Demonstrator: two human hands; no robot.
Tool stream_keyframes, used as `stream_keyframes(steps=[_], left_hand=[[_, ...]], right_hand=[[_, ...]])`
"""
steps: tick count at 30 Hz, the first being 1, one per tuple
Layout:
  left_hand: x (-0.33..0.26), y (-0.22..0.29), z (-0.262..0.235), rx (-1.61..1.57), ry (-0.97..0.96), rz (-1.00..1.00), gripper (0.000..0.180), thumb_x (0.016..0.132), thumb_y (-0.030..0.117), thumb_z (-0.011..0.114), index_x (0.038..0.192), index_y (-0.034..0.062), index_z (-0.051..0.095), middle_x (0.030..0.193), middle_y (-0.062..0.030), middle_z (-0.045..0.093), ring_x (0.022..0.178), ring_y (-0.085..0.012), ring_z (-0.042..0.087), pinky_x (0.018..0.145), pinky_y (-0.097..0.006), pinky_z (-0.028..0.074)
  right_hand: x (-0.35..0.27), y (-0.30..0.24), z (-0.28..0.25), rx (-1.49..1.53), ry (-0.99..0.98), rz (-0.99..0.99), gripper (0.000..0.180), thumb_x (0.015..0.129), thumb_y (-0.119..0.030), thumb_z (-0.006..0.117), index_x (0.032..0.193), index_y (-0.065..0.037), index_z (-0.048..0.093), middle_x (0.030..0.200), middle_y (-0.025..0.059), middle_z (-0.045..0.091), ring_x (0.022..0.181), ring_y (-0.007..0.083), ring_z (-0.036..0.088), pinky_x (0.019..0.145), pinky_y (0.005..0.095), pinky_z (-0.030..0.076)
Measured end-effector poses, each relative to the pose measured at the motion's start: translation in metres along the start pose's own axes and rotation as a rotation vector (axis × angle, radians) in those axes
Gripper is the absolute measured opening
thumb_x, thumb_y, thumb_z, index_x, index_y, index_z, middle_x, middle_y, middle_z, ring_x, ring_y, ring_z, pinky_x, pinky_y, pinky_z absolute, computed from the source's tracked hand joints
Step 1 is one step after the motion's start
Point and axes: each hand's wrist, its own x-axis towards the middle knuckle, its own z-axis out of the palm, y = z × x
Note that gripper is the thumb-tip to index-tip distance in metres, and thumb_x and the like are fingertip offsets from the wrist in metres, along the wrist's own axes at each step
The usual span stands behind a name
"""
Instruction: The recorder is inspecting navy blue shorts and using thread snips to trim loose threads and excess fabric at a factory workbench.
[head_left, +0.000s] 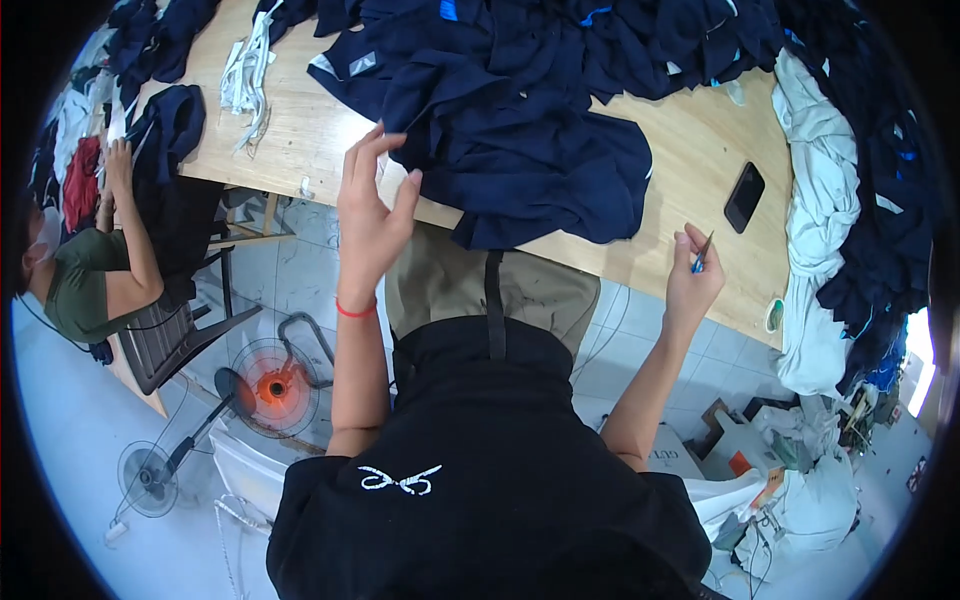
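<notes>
My left hand [370,210] is raised at the near edge of the table, its fingers spread and nothing visible between them. Just to its right lies a dark navy garment [540,165], crumpled, with its lower part at the table's near edge. My right hand [694,285] is closed on small thread snips [699,262] with blue on the handle; their pointed blade sticks up past the fingers. The snips are partly hidden by the fingers. This hand is to the right of the garment, apart from it.
A black phone [744,198] lies on the wooden table [690,150]. More navy garments are heaped behind, with a pale twisted cloth [815,200] at the right and white strips [245,80] at the back left. Another person [90,270] sits at the left, near a standing fan [275,388].
</notes>
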Motion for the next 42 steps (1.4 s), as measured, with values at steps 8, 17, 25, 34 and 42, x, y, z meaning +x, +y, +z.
stream_keyframes(steps=[8,17,25,34,42], left_hand=[[-0.032,-0.021,0.047,0.367,-0.083,0.064,0.047,0.087,0.003,0.083,0.131,0.0115,0.068,0.154,-0.0233,0.055,0.131,-0.0429,0.061,0.111,-0.048,0.05],[0.088,0.057,-0.007,-0.454,0.26,0.35,0.036,0.096,-0.02,0.058,0.125,0.0002,0.059,0.151,-0.0184,0.056,0.13,-0.0253,0.065,0.1,-0.033,0.055],[0.039,0.028,-0.014,0.041,-0.236,0.264,0.017,0.096,0.001,0.072,0.113,0.0016,0.073,0.101,-0.0165,0.074,0.089,-0.0341,0.074,0.079,-0.04,0.059],[-0.265,-0.027,-0.123,-0.336,-1.395,-0.391,0.032,0.083,0.028,0.075,0.095,-0.0012,0.073,0.089,-0.0278,0.072,0.091,-0.0516,0.072,0.08,-0.053,0.06],[-0.3,-0.031,-0.118,-0.212,-1.226,-0.432,0.035,0.08,0.028,0.076,0.095,-0.0019,0.069,0.088,-0.0287,0.069,0.09,-0.0521,0.069,0.079,-0.055,0.057]], right_hand=[[-0.023,-0.006,0.06,0.109,-0.187,-0.233,0.035,0.093,-0.013,0.087,0.122,0.004,0.077,0.106,0.0096,0.08,0.097,0.0108,0.067,0.08,0.0281,0.052],[0.033,-0.097,-0.017,0.666,-0.071,-0.088,0.025,0.097,-0.005,0.081,0.119,-0.002,0.072,0.099,-0.0001,0.068,0.083,0.006,0.062,0.069,0.0198,0.048],[0.05,-0.006,0.007,0.319,0.064,-0.138,0.025,0.106,-0.015,0.074,0.119,0.007,0.076,0.109,0.0118,0.079,0.1,0.0162,0.072,0.096,0.0315,0.054],[0.016,0.096,0.039,0.285,0.195,0.156,0.029,0.107,-0.022,0.073,0.113,0.006,0.076,0.101,0.0123,0.079,0.096,0.0167,0.072,0.095,0.0325,0.054],[0.025,0.085,0.063,0.357,0.434,0.192,0.028,0.107,-0.023,0.073,0.105,0.005,0.073,0.093,0.0117,0.077,0.09,0.0174,0.07,0.087,0.0339,0.054]])
